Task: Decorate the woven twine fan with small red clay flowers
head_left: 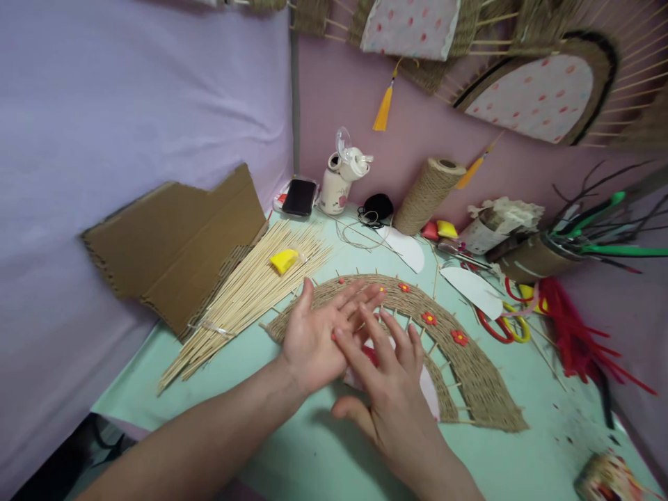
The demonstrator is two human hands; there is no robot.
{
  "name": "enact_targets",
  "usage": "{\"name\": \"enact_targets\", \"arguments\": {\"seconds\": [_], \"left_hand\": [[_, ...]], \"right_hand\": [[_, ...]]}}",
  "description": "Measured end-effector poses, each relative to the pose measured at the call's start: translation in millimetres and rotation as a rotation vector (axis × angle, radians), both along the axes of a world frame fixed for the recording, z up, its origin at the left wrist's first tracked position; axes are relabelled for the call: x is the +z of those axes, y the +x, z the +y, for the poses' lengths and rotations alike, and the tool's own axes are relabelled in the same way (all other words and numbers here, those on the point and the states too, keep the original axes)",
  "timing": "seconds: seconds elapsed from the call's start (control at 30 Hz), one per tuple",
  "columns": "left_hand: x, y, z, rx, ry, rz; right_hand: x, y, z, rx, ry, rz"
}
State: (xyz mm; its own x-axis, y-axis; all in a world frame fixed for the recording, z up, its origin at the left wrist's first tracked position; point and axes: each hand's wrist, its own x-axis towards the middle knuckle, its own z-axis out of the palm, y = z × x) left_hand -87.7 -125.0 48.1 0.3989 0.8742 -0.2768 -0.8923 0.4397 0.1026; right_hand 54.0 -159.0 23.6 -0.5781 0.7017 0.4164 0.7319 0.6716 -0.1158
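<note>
My left hand point(318, 337) is turned palm up with its fingers stretched out. Over it, my right hand point(389, 376) is palm down, fingers spread, its index fingertip pressing on a small red bit point(334, 336), perhaps soft clay, on the left palm. Beneath both hands lies a fan-shaped woven twine piece point(485, 369) on thin sticks. Along its outer band sit red flowers point(459, 337) with yellow centres. A white inner panel point(428, 390) and a darker red lump point(370, 353) show partly between the hands; the rest is hidden.
Left of the hands are a bundle of thin sticks point(229, 306), a yellow clay packet point(284, 261) and folded cardboard point(182, 243). Behind stand a white bottle point(335, 191) and a twine spool point(428, 195). Scissors point(495, 328) and red pipe cleaners point(568, 334) lie at right.
</note>
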Motion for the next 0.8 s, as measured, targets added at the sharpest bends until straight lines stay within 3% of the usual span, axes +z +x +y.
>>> {"name": "enact_targets", "arguments": {"seconds": [0.2,0.57,0.8], "left_hand": [[-2.4,3.2,-3.0,-0.103,-0.003,-0.006],[-6.0,3.4,0.8,-0.053,0.034,-0.011],[-2.1,5.8,-1.0,-0.039,0.007,0.001]], "right_hand": [[-0.3,1.6,2.3,0.011,-0.018,0.043],[-1.8,8.2,5.1,-0.021,-0.076,0.217],[-5.8,4.2,6.8,-0.135,0.045,0.143]]}}
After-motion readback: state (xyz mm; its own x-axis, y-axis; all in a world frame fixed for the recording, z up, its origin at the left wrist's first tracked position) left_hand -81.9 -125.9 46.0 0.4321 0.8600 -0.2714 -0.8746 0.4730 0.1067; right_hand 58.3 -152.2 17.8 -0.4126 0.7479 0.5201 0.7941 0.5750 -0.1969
